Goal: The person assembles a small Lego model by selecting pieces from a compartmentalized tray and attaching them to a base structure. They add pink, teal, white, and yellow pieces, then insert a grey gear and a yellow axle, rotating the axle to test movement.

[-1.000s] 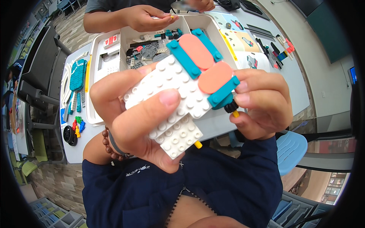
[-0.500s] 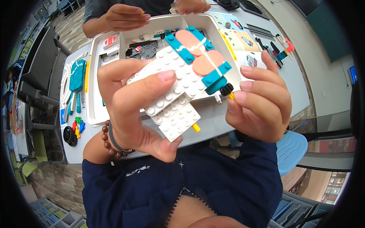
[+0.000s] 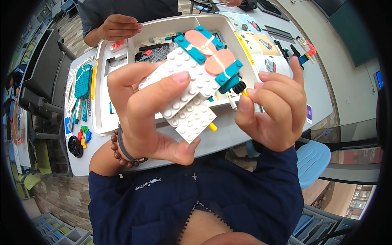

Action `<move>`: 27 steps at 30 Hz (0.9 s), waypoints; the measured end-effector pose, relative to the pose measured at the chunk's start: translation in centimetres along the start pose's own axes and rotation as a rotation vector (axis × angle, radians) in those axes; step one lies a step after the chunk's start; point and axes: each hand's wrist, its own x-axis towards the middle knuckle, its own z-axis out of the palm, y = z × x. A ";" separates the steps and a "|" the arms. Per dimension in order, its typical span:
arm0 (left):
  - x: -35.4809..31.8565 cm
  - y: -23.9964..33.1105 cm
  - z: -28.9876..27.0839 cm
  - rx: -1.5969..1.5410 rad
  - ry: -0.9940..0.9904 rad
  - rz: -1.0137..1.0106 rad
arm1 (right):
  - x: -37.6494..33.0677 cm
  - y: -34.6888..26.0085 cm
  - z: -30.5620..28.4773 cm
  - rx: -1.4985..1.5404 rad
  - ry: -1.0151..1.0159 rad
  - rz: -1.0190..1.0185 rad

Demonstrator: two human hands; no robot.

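Note:
My left hand [image 3: 149, 108] grips a white studded building-brick model [image 3: 191, 83] above the table, thumb on top and fingers around its side. Teal plates [image 3: 191, 50] and rounded coral tiles with white stripes [image 3: 219, 61] cover the model's far end. From its near edge sticks a yellow peg [image 3: 212, 127]. With thumb and forefinger, my right hand [image 3: 277, 108] pinches a short yellow axle [image 3: 244, 93]. On the axle sits a small black gear [image 3: 239, 87], right against the model's teal right edge. Whether the axle enters the model cannot be made out.
Behind the model stands a white storage tray [image 3: 100, 116] of loose parts. A co-worker's hand [image 3: 120, 27] holds a small yellow piece over its far left. Teal parts [image 3: 83, 81], small coloured figures [image 3: 83, 136] and a black wheel [image 3: 75, 146] lie left; an instruction booklet [image 3: 261, 43] lies right.
The model and both my hands have shifted slightly left. The co-worker's hand at the far left has drawn back left, and the other hand has left the tray's far edge.

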 end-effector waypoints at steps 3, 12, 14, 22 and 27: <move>0.2 0.0 0.0 -0.011 0.012 0.000 | 0.2 0.0 0.0 -0.009 -0.028 0.016; 0.2 -0.8 0.1 -0.187 -0.004 -0.090 | 0.9 1.6 -0.7 0.177 -0.120 0.061; -0.2 -1.3 0.2 -0.267 -0.012 -0.119 | 1.3 2.2 -0.7 0.302 -0.138 0.039; -0.2 0.2 0.5 -0.698 -0.040 -0.559 | 1.0 3.1 2.4 0.592 -0.180 -0.041; -1.4 -0.4 0.5 -0.669 -0.093 -0.474 | 0.0 2.1 3.1 0.528 0.002 -0.041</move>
